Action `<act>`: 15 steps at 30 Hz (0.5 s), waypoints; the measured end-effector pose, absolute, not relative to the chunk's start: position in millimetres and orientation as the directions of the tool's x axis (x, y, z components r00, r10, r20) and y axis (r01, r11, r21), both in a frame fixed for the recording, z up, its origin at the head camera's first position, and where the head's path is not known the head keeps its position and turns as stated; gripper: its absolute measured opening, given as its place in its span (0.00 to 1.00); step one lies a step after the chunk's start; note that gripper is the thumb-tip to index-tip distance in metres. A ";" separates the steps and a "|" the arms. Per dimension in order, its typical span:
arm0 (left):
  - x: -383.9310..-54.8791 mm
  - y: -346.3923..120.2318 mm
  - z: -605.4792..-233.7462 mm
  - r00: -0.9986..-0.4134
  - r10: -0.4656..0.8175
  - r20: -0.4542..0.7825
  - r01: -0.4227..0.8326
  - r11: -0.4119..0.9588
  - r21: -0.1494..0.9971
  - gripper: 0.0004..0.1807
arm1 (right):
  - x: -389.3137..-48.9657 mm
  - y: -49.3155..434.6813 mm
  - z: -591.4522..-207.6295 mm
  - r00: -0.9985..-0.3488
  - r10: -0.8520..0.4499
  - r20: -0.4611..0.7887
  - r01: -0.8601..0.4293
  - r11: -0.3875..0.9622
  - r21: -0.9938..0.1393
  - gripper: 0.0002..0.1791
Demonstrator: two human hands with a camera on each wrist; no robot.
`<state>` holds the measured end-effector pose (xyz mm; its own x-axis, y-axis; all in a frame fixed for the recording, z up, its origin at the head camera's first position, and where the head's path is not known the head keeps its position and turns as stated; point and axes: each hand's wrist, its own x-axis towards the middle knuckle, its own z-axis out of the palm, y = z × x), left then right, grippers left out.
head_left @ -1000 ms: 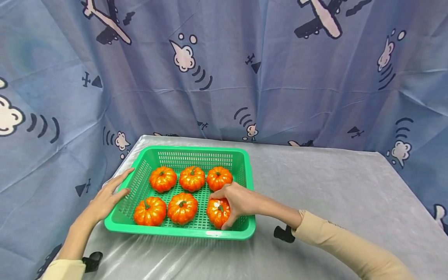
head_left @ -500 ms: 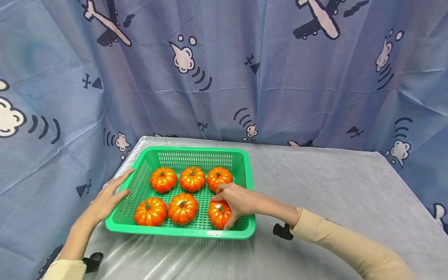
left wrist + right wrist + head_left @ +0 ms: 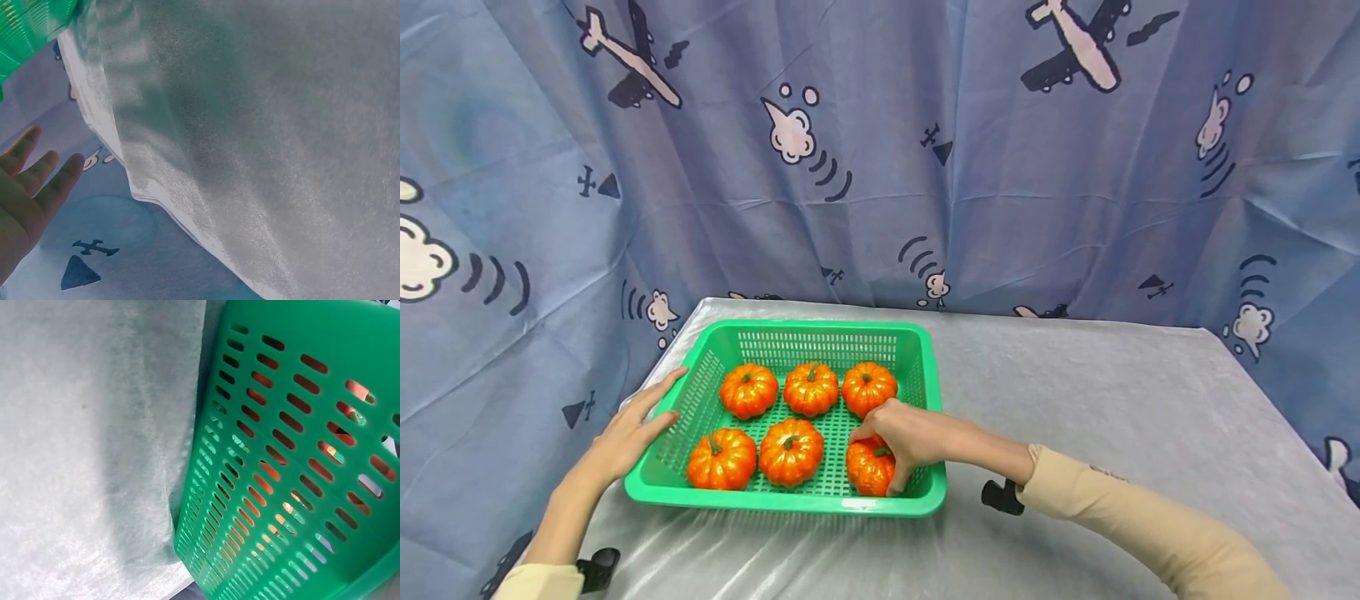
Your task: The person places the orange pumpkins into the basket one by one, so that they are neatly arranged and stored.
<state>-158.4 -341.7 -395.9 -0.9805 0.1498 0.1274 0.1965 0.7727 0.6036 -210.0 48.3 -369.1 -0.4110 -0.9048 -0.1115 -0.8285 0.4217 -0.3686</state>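
Observation:
A green plastic basket (image 3: 737, 497) with slotted walls stands on the table. Inside are several shiny orange mini pumpkins with ribbed skins and short stems, in a back row and a front row. My right hand (image 3: 916, 432) reaches over the basket's right side and grips the front right pumpkin (image 3: 867, 473), thumb at its near side and fingers at its far side. At the basket's left rim, my left hand (image 3: 623, 435) has its fingers extended along the outside. The left wrist view shows that hand (image 3: 25, 194) with spread fingers. The right hand is hidden behind the basket wall (image 3: 281, 440) in the right wrist view.
A silver-grey cloth (image 3: 1075, 417) covers the table, stretching right of the basket. Blue curtains (image 3: 865, 150) printed with planes hang behind and at both sides. The basket sits close to the table's left edge.
The pumpkin in my right hand has turned, its stem now leaning to the right. My left hand keeps its place at the rim. The head view has shifted slightly.

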 end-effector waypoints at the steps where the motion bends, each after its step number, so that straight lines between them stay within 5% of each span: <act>1: -158.3 -341.8 -396.0 -0.981 0.149 0.126 0.195 0.773 0.604 0.32 | -210.0 48.0 -369.3 -0.406 -0.907 -0.113 -0.830 0.418 -0.370 0.39; 15: -158.7 -342.6 -396.8 -0.979 0.154 0.135 0.205 0.766 0.610 0.32 | -209.1 45.6 -371.3 -0.360 -0.923 -0.136 -0.867 0.385 -0.317 0.40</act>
<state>-158.7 -342.6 -396.8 -0.9787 0.1542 0.1353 0.2049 0.7655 0.6099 -209.1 45.6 -371.3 -0.3603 -0.9229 -0.1360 -0.8669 0.3851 -0.3165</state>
